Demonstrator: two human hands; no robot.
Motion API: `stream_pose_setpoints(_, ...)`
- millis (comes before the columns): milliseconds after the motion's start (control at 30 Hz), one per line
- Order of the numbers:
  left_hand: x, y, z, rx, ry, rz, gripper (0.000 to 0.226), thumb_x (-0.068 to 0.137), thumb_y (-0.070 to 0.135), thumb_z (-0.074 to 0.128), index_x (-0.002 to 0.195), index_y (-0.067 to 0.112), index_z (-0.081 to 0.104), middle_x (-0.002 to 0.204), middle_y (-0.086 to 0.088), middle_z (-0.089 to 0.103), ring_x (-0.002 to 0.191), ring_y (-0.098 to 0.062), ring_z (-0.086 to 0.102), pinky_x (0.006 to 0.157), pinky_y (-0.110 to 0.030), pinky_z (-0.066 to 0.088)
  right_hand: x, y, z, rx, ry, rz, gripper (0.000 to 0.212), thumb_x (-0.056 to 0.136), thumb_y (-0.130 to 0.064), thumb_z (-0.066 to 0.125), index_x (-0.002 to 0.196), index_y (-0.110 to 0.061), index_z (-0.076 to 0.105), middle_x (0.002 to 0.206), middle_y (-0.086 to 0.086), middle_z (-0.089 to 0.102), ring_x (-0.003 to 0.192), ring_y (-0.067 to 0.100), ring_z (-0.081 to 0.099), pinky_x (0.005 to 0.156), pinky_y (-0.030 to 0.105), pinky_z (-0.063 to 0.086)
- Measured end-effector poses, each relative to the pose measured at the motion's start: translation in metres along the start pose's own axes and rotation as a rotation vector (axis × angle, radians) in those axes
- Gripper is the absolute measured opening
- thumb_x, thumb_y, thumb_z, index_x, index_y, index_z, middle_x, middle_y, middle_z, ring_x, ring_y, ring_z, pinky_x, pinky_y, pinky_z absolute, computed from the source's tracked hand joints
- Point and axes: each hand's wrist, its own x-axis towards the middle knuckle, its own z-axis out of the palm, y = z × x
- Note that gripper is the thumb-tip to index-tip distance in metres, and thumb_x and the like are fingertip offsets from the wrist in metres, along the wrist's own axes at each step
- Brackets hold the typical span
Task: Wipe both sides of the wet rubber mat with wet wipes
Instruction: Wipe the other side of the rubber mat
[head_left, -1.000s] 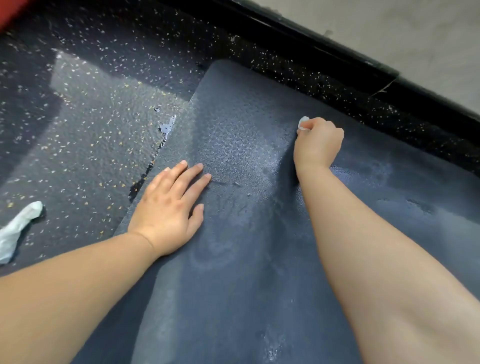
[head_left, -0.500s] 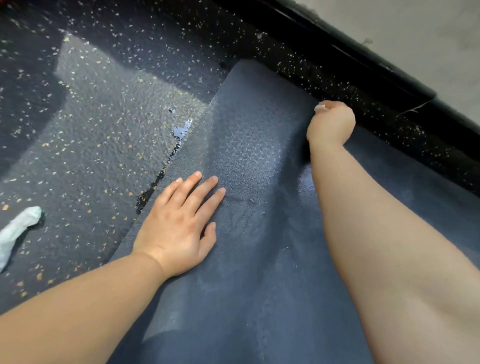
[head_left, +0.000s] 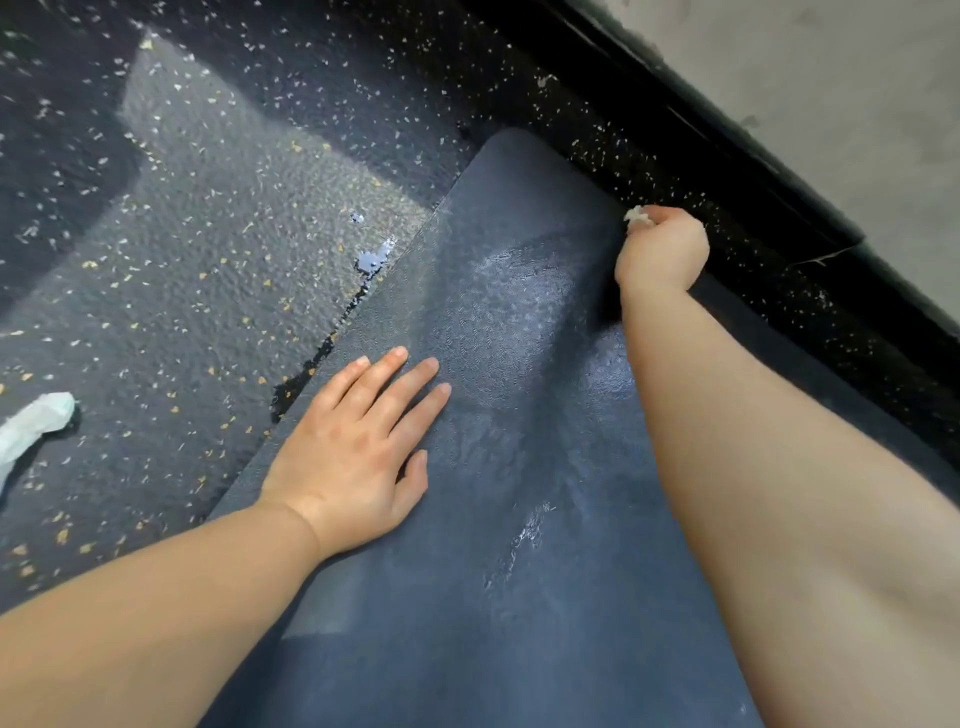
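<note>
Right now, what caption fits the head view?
Left hand flat on the wet rubber mat, right hand gripping a wadded wipe at its far edge; another wipe on the floor.

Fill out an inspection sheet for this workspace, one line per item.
Surface: speckled dark floor, water puddle beside the rubber mat.
Job's things: rubber mat lies on the floor, wet streaks showing; wet wipe bunched in the right hand.
Clutter: crumpled wipe on the floor, left of the mat.
Grippers: left hand flat on the mat, fingers straight; right hand grips the wet wipe near the mat's far edge.
Cables: nothing seen.
Surroundings: black skirting and grey wall beyond the mat.
</note>
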Motion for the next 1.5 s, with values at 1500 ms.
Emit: stream_pose_setpoints(1500,-0.001,0.0,-0.001,-0.04,0.039,-0.022,0.051,0.08,0.031,0.043,0.12,0.007,0.064,0.13,-0.011,0.058,0.123,-0.034,0.052,0.104,-0.044,0.031,-0.02,-0.05,0.029,-0.051,-0.21,-0.499,0.026,0.091,-0.03,0.055,0.109,-0.015,0.068,0.11,0.011,0.063,0.1,0.025,0.058,0.092,0.034,0.044)
